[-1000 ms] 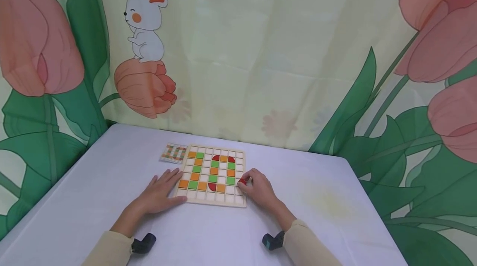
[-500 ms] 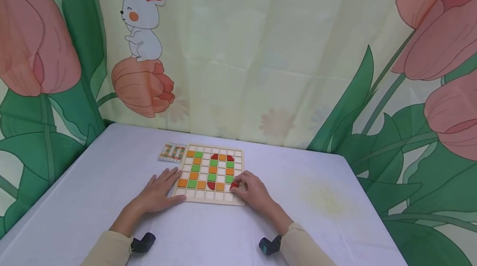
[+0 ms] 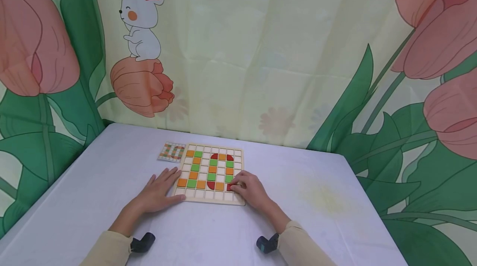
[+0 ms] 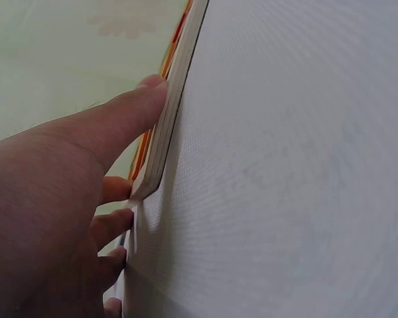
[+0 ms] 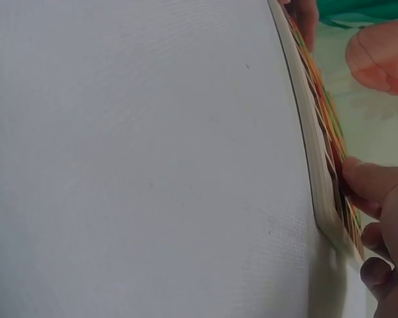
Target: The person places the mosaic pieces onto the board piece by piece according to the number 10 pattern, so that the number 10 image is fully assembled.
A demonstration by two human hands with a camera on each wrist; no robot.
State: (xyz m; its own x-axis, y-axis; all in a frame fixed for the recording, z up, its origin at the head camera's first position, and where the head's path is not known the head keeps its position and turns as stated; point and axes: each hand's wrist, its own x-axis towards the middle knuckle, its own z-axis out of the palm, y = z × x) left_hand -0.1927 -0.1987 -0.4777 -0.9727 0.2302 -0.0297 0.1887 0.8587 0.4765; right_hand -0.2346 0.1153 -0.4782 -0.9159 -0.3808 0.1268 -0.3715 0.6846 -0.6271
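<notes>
A wooden grid board (image 3: 208, 200) lies on the table, bearing orange and green square tiles and red quarter-round tiles. At its left front corner my left hand (image 3: 159, 192) rests with fingers stretched out; the thumb touches the front edge, as the left wrist view (image 4: 53, 172) also shows. My right hand (image 3: 253, 191) is over the board's right side, pinching a red tile (image 3: 229, 187) between thumb and fingers, low at a cell beneath a green tile (image 3: 229, 178). Part of that red tile is hidden by the fingertips. In the right wrist view the thumb (image 5: 368, 177) meets the board's tiles.
A small patterned card (image 3: 172, 152) lies beside the board's upper left corner. White cloth (image 3: 313, 199) covers the table. A curtain (image 3: 231, 50) printed with tulips and a rabbit hangs behind it. A dark device is strapped at each wrist.
My right hand has moved left from the board's right edge, carrying the red tile over the board and down to a cell in the lower right. The left hand has stayed still.
</notes>
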